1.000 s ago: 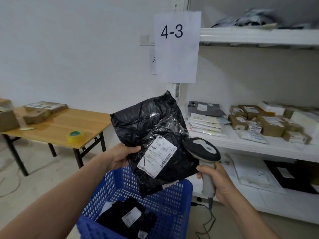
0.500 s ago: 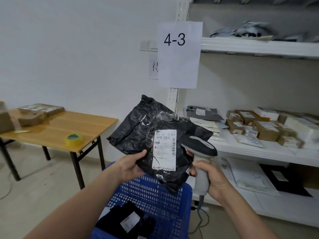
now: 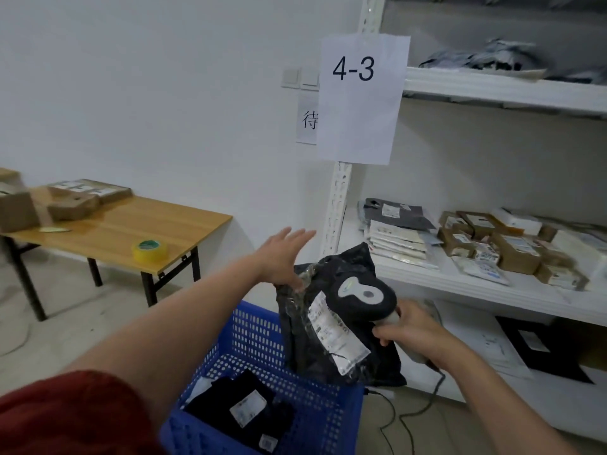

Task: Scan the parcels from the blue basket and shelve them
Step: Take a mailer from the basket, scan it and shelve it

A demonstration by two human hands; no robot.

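Note:
A black plastic parcel (image 3: 315, 353) with a white label hangs just above the far right corner of the blue basket (image 3: 259, 339). My right hand (image 3: 414, 333) grips the handle of the grey barcode scanner (image 3: 361, 292), and its thumb pinches the parcel's right edge against it. My left hand (image 3: 282, 257) is spread with straight fingers at the parcel's top left corner, the thumb just touching the wrap. Another black parcel (image 3: 236, 412) with labels lies inside the basket.
White shelving (image 3: 476, 287) on the right, marked by a paper sign 4-3 (image 3: 358, 96), holds several small boxes and flat mailers on its middle board. A wooden table (image 3: 138, 231) at left carries cardboard boxes and a yellow tape roll (image 3: 149, 250). The scanner cable trails on the floor.
My left hand has let go of the parcel and spread its fingers. The parcel has dropped lower and to the right, now pinched by my right hand together with the scanner.

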